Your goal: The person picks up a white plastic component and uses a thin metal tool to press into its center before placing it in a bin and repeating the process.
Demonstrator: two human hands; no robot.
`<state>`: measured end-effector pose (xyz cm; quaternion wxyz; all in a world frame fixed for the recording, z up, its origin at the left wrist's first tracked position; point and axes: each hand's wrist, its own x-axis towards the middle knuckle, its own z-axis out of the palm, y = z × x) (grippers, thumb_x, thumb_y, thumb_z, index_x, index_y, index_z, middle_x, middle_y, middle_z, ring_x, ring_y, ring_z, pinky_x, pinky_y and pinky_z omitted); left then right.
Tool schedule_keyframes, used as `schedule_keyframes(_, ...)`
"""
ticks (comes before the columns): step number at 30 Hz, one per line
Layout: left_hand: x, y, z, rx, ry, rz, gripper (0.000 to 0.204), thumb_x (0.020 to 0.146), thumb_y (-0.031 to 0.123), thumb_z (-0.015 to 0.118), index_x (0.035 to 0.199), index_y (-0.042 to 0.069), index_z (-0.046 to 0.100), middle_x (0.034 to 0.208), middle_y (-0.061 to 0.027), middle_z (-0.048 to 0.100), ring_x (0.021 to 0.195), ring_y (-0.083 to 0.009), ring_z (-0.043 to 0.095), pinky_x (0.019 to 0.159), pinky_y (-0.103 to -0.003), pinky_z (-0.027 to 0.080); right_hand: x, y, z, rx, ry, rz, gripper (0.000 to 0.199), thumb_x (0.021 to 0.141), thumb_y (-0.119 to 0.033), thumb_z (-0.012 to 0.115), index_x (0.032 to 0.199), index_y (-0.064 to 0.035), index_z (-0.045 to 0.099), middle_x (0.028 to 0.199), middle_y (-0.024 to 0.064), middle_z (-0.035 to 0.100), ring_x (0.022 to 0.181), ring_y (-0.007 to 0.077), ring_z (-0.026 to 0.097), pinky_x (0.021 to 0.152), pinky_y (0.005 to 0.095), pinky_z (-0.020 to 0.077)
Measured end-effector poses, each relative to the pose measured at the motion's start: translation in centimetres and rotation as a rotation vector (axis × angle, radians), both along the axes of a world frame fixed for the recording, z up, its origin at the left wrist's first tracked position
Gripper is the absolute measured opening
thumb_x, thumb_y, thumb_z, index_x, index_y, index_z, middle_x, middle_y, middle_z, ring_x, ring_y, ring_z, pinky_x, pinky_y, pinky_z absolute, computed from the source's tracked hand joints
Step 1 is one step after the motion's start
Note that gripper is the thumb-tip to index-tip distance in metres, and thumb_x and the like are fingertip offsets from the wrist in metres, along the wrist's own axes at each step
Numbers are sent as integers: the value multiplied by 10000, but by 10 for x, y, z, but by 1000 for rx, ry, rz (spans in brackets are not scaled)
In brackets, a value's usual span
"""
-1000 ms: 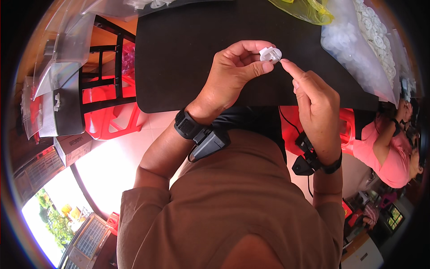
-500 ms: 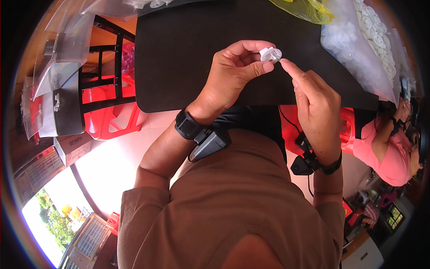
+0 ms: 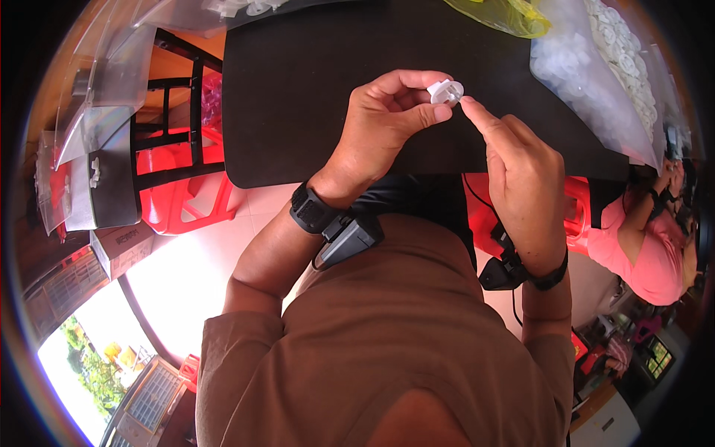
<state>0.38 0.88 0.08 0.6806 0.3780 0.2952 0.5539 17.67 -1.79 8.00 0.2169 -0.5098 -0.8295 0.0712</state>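
A small white plastic part point(image 3: 447, 93) with a round rim and a block-like tab is pinched between the thumb and forefinger of my left hand point(image 3: 383, 123), above the dark table point(image 3: 313, 89). The outstretched forefinger of my right hand point(image 3: 525, 171) has its tip at the part's right edge; whether it touches is hard to tell. My right hand's other fingers are curled, apart from the forefinger, and nothing shows in them.
At the table's far right lie a clear bag point(image 3: 570, 74) of white plastic pieces and a yellow bag point(image 3: 514, 16). Red stools point(image 3: 175, 201) and a black metal frame point(image 3: 197, 112) stand left. A person in pink point(image 3: 644, 253) sits at the right.
The white part has turned slightly in my left hand, so its round face shows more. My right forefinger has shifted slightly left along with it.
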Motion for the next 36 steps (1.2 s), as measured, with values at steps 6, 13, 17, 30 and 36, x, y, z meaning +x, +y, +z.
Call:
schedule_keyframes(6, 1, 0, 2, 0, 12, -11, 315, 830, -24, 686, 1135, -5, 614, 1100, -102, 655, 991, -152, 623, 912, -293, 511, 0, 1, 11, -62, -46, 6, 436, 792, 80, 554, 1176, -106, 642, 725, 138, 533, 583, 309, 544, 529, 394, 425)
schedule_keyframes(13, 2, 1, 0, 27, 66, 17, 301, 835, -14, 686, 1128, -12, 616, 1084, -94, 659, 985, -148, 622, 900, -286, 510, 3, 9, 14, -37, -136, 46, 374, 770, 11, 585, 1115, -116, 650, 733, 87, 583, 620, 299, 606, 527, 400, 472)
schedule_keyframes(17, 3, 1, -3, 44, 7, 38, 303, 839, -10, 684, 1133, -11, 611, 1083, -87, 655, 993, -142, 616, 904, -281, 504, 10, 14, 4, -40, 46, 98, 395, 783, 33, 575, 1138, -123, 652, 743, 100, 587, 612, 292, 597, 536, 395, 472)
schedule_keyframes(30, 3, 1, 0, 48, -12, 36, 318, 821, -45, 688, 1123, 0, 599, 1075, -72, 640, 991, -133, 606, 912, -279, 498, 7, 0, -4, 70, 38, 8, 450, 755, 54, 616, 1144, -165, 669, 673, 68, 518, 546, 230, 548, 484, 341, 452)
schedule_keyframes(36, 4, 0, 1, 42, 34, 44, 334, 810, -52, 696, 1126, -2, 600, 1042, -73, 648, 959, -127, 613, 892, -272, 510, 3, -1, -2, 96, -14, 20, 452, 750, 41, 630, 1150, -166, 664, 670, 63, 505, 538, 226, 542, 479, 344, 449)
